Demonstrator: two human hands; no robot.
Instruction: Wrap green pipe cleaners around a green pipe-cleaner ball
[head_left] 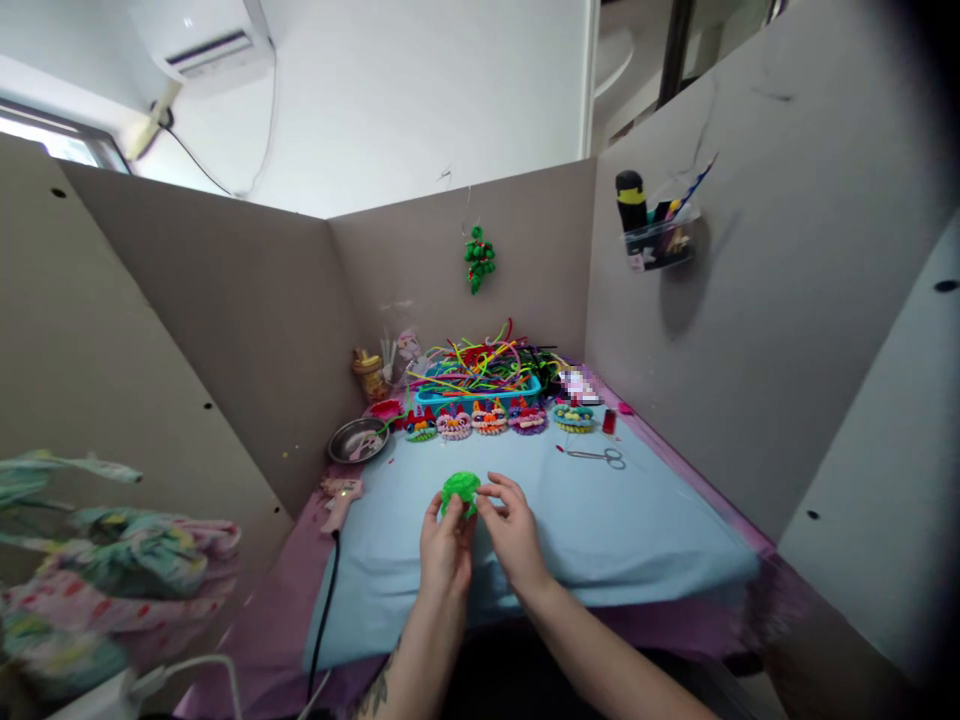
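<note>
A bright green piece, seemingly coiled from pipe cleaner [460,486], is held up over the front of the blue cloth. My left hand [445,548] is closed around its lower left side, with the thumb across the front. From the right, my right hand [516,528] pinches at its edge with thumb and fingertips; the exact contact is too small to make out. Beyond the hands stands a row of several colourful pipe-cleaner animal heads, among them an orange one [490,417] and a teal one [574,417]. Scissors [600,457] lie to the right.
Behind the heads, a blue basket [480,398] overflows with pipe cleaners. At left are a metal bowl [352,441] and a pink glue gun [342,505] whose black cord [327,600] runs off the front edge. Grey partitions [465,200] enclose the table; a tool holder [660,245] hangs right.
</note>
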